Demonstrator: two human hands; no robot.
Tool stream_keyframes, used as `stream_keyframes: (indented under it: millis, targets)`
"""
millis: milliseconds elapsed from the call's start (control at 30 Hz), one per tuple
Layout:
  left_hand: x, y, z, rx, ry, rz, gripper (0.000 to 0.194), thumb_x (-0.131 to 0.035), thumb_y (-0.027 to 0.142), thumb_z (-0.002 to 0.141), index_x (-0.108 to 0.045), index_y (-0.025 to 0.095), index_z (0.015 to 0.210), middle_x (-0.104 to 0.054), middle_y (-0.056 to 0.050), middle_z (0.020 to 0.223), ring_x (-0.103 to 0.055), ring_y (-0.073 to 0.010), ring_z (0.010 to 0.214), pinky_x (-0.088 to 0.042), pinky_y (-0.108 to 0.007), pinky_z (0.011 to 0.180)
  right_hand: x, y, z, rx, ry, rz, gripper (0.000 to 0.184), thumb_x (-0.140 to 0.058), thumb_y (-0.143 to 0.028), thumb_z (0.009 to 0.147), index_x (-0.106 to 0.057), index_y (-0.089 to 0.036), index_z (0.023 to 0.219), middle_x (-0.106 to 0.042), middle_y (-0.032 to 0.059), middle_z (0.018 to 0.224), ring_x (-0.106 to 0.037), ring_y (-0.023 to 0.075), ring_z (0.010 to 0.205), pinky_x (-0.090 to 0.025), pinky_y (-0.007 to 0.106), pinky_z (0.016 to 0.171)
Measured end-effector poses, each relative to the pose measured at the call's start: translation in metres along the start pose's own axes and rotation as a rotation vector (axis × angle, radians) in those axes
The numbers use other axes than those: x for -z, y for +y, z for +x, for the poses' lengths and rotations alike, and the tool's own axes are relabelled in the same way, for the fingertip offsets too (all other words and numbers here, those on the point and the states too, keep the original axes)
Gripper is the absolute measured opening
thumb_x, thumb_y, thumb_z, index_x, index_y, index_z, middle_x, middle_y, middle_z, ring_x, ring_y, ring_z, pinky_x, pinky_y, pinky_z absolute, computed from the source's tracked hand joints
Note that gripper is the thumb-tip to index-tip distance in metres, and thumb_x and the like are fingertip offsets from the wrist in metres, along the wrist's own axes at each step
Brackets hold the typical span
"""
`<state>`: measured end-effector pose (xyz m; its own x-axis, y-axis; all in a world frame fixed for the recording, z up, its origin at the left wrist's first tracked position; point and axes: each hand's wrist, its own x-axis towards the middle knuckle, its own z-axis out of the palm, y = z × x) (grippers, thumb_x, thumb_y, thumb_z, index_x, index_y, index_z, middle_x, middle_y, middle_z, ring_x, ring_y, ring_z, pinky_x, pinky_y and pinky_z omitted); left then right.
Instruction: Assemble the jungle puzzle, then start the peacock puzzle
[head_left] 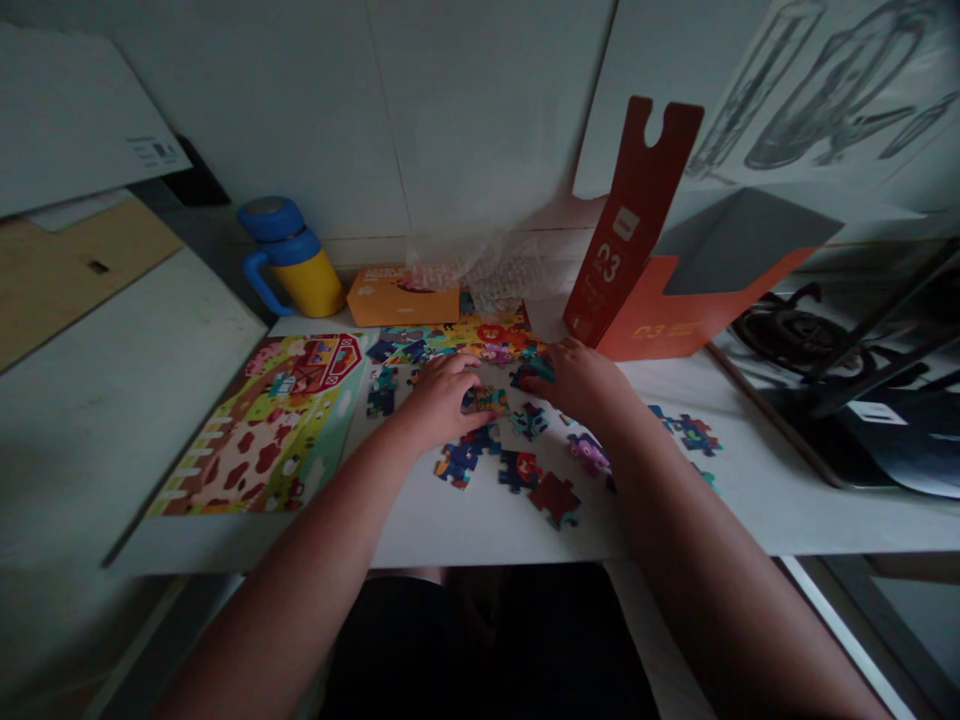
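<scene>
Thumb and fingers of my left hand (pixel 442 402) are curled around a yellow-and-teal puzzle piece (pixel 491 400) on the white table. To its right, my right hand (pixel 576 378) has its thumb and fingers closed on a teal-and-dark puzzle piece (pixel 543 370). Loose pieces lie between and in front of the hands: a teal patterned piece (pixel 529 422), dark blue pieces (pixel 457 462), a piece with a red figure (pixel 519 470), a plain brown-red piece (pixel 555 498) and a purple piece (pixel 587 453). My right forearm hides part of the table.
A farm picture sheet (pixel 259 430) lies at left. Behind stand a blue-and-yellow jug (pixel 304 270), an orange box (pixel 405 298) and crumpled clear plastic (pixel 487 270). An open red-orange box (pixel 660 320) stands back right, near a gas stove (pixel 795 335). More pieces (pixel 696 434) lie right.
</scene>
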<state>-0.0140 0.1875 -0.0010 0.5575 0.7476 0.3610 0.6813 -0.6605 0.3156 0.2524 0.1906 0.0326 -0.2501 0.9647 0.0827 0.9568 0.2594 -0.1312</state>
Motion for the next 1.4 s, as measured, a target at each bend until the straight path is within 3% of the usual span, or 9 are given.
stream_keyframes:
  millis: [167, 367, 467, 600, 767, 1000, 1167, 1267, 1400]
  targets:
    - [0.001, -0.003, 0.001, 0.003, -0.007, -0.047, 0.035, -0.095, 0.037, 0.080, -0.071, 0.020, 0.101, -0.064, -0.014, 0.143, -0.062, -0.0338, 0.136, -0.049, -0.053, 0.118, 0.001, -0.002, -0.001, 0.033, 0.055, 0.050, 0.049, -0.070, -0.048, 0.101, -0.069, -0.011, 0.133, -0.068, 0.0224, 0.129, -0.069, 0.0341, 0.118, -0.054, 0.043, 0.101]
    - [0.008, 0.001, 0.003, 0.021, 0.016, -0.151, 0.039, -0.095, 0.024, 0.078, -0.066, 0.022, 0.104, -0.067, -0.011, 0.137, -0.064, -0.0302, 0.133, -0.050, -0.049, 0.116, 0.007, -0.017, -0.001, 0.372, -0.018, 0.307, 0.039, -0.081, -0.040, 0.093, -0.074, -0.018, 0.125, -0.075, 0.0138, 0.123, -0.071, 0.0279, 0.110, -0.053, 0.035, 0.093]
    - [0.010, 0.002, 0.004, 0.028, 0.030, -0.183, 0.032, -0.092, 0.021, 0.080, -0.066, 0.021, 0.098, -0.071, -0.009, 0.124, -0.068, -0.0280, 0.122, -0.053, -0.046, 0.109, 0.009, -0.026, -0.003, 0.305, -0.110, 0.351, 0.024, -0.077, -0.029, 0.095, -0.077, -0.022, 0.118, -0.080, 0.0061, 0.102, -0.071, 0.0208, 0.085, -0.047, 0.030, 0.074]
    - [0.011, 0.003, 0.005, 0.025, 0.030, -0.193, 0.027, -0.090, 0.022, 0.082, -0.067, 0.021, 0.095, -0.073, -0.006, 0.111, -0.069, -0.0259, 0.111, -0.055, -0.043, 0.101, 0.007, -0.029, -0.002, 0.246, -0.107, 0.416, 0.011, -0.074, -0.029, 0.096, -0.075, -0.021, 0.103, -0.079, 0.0043, 0.092, -0.066, 0.0171, 0.075, -0.039, 0.027, 0.066]
    - [0.019, 0.007, 0.003, 0.097, 0.044, -0.227, 0.008, -0.079, 0.025, 0.094, -0.073, 0.023, 0.099, -0.077, -0.004, 0.104, -0.071, -0.0233, 0.103, -0.055, -0.040, 0.094, 0.005, -0.025, 0.000, 0.218, -0.061, 0.539, 0.022, -0.073, -0.042, 0.097, -0.069, -0.020, 0.093, -0.074, 0.0019, 0.082, -0.059, 0.0145, 0.067, -0.036, 0.027, 0.062]
    - [0.022, 0.007, -0.001, 0.236, 0.091, -0.466, 0.021, -0.070, 0.043, 0.101, -0.079, 0.024, 0.102, -0.082, -0.004, 0.100, -0.075, -0.0198, 0.089, -0.056, -0.032, 0.077, 0.006, -0.024, 0.000, 0.192, -0.025, 0.626, 0.027, -0.078, -0.047, 0.093, -0.068, -0.021, 0.090, -0.069, -0.0011, 0.075, -0.059, 0.0144, 0.065, -0.037, 0.027, 0.061]
    - [0.020, -0.004, 0.001, 0.359, 0.252, -0.629, 0.026, -0.071, 0.047, 0.097, -0.072, 0.022, 0.093, -0.079, -0.003, 0.088, -0.074, -0.0191, 0.082, -0.056, -0.030, 0.076, 0.009, -0.022, 0.002, 0.235, 0.100, 0.464, 0.017, -0.075, -0.036, 0.096, -0.071, -0.021, 0.090, -0.073, 0.0024, 0.083, -0.061, 0.0154, 0.070, -0.039, 0.028, 0.066]
    - [0.022, -0.013, 0.001, 0.437, 0.321, -0.613, 0.030, -0.071, 0.051, 0.095, -0.070, 0.021, 0.092, -0.076, -0.002, 0.083, -0.071, -0.0184, 0.075, -0.054, -0.028, 0.071, 0.009, -0.019, 0.003, 0.311, 0.006, 0.324, 0.004, -0.074, -0.022, 0.092, -0.076, -0.021, 0.096, -0.077, 0.0051, 0.093, -0.066, 0.0182, 0.078, -0.043, 0.028, 0.071]
    - [0.022, -0.022, -0.001, 0.476, 0.378, -0.621, 0.031, -0.072, 0.052, 0.095, -0.073, 0.021, 0.099, -0.077, -0.004, 0.086, -0.072, -0.0189, 0.074, -0.056, -0.029, 0.070, 0.008, -0.017, 0.003, 0.344, -0.103, 0.295, 0.026, -0.066, -0.011, 0.090, -0.081, -0.023, 0.108, -0.081, 0.0055, 0.103, -0.072, 0.0211, 0.088, -0.048, 0.029, 0.079]
